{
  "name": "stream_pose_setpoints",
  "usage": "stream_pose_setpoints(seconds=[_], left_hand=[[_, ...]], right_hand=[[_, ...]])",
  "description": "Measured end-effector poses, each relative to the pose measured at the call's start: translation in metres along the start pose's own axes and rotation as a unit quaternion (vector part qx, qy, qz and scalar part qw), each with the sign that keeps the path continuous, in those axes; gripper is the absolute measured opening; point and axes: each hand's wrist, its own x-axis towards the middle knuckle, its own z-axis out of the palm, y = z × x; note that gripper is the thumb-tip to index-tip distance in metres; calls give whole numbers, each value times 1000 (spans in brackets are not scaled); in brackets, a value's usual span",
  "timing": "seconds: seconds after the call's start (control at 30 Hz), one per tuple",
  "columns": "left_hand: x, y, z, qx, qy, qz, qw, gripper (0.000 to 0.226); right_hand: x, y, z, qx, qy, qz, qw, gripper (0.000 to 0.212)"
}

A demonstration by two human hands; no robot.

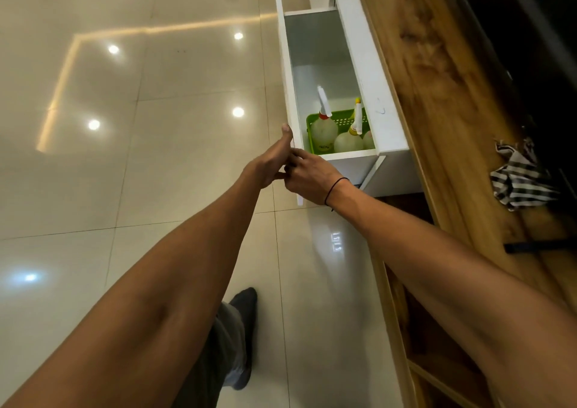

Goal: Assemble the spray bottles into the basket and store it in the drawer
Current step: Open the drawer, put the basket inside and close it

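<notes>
Drawer (315, 64) pulled out, white. Green basket (343, 122) sits in its near end, holding the spray bottles (324, 129) upright. Left hand (273, 161) on the drawer front's edge, thumb up, grip loose against it. Right hand (307, 178) just beside, fingers touching the left; its grip cannot be told. Striped cloth (521, 179) on wooden surface (437, 79).

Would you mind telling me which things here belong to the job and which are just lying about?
Part of the job:
- drawer, open
- green basket, inside the drawer
- spray bottles, standing in the basket
- left hand and right hand, at the drawer's front panel

Just lying about:
- striped cloth on the wooden counter
</notes>
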Motion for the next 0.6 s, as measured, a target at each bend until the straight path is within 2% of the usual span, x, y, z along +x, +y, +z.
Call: stream_pose_setpoints(seconds=[0.13, 0.3, 0.37, 0.6], left_hand=[[-10, -2, 13, -9, -24, 20, 999, 80], [-17, 7, 48, -24, -8, 7, 1000, 92], [-18, 11, 61, -34, -2, 4, 999, 95], [-18, 18, 97, -65, 3, 34, 997, 88]], right_hand=[[-15, 7, -1, 18, -26, 13, 999, 12], [-25, 10, 10, -36, -66, 58, 995, 35], [-31, 12, 10, -53, -93, 71, 992, 38], [-57, 17, 18, -79, -135, 117, 981, 49]])
